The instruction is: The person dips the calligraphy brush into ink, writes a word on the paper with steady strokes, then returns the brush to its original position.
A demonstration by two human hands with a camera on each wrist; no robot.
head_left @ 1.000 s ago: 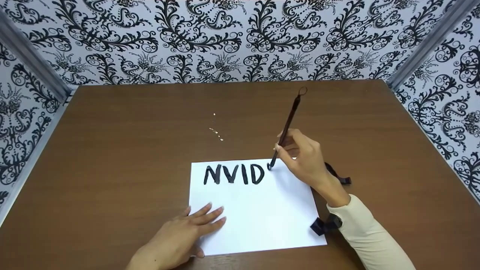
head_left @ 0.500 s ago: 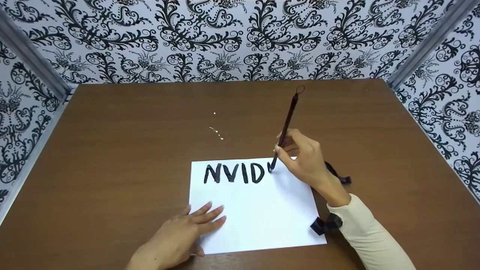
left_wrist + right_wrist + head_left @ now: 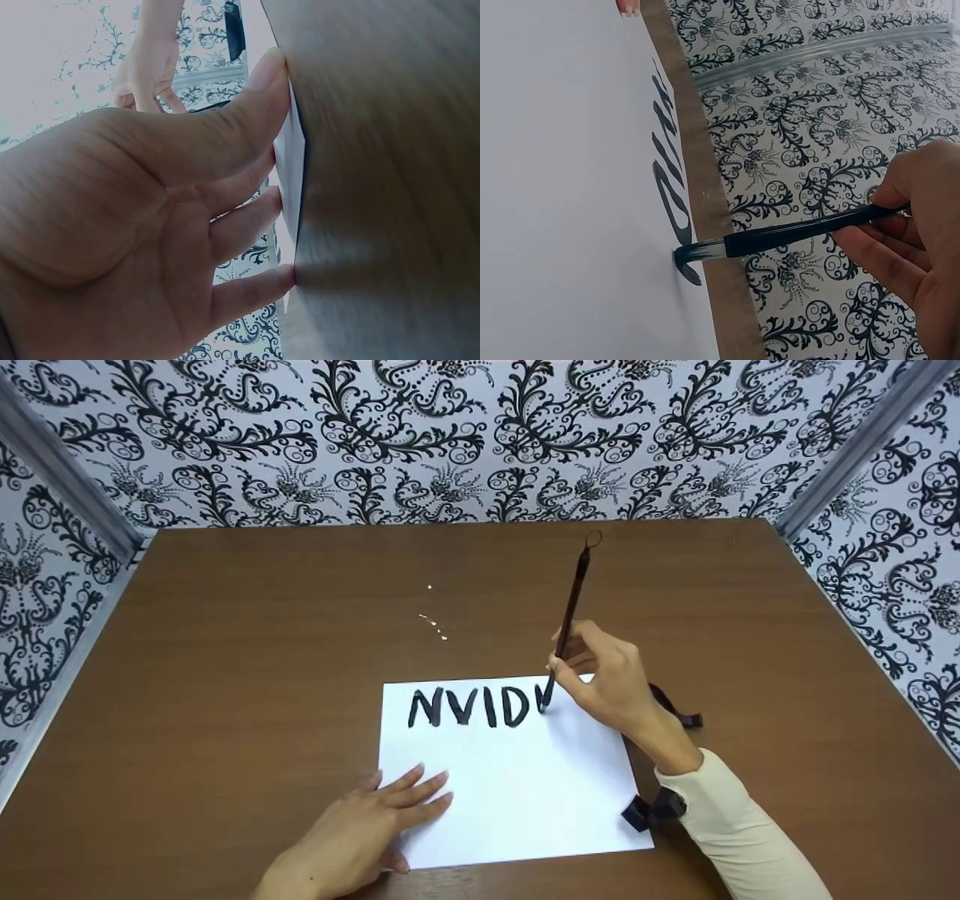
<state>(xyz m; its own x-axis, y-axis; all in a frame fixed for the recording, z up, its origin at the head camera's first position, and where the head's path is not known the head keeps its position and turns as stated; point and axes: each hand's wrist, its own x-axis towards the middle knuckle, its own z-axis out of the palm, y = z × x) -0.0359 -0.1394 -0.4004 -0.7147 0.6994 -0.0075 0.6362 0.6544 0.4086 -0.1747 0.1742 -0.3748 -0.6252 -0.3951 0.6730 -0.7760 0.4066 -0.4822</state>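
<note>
A white sheet of paper [image 3: 517, 795] lies on the brown table, with black painted letters "NVID" [image 3: 469, 708] along its upper part. My right hand [image 3: 611, 679] pinches a dark-handled paintbrush [image 3: 574, 596] that has a loop at its top end. In the right wrist view the inked bristles [image 3: 697, 252] touch the paper beside the D, bent at the tip, on a fresh black stroke. My left hand [image 3: 360, 832] rests with spread fingers on the lower left of the sheet; in the left wrist view its thumb [image 3: 266, 82] lies at the paper's edge.
Small shiny flecks [image 3: 433, 625] mark the table [image 3: 262, 660] beyond the sheet. A black device [image 3: 652, 808] sits at the right sleeve, over the paper's right edge, and a dark strap [image 3: 679, 709] shows behind the right wrist. Patterned walls [image 3: 480, 442] enclose the table.
The brush tip has moved down and slightly right, and the black stroke after the D has grown longer. The brush's top end has swung a little left. The left hand stays put.
</note>
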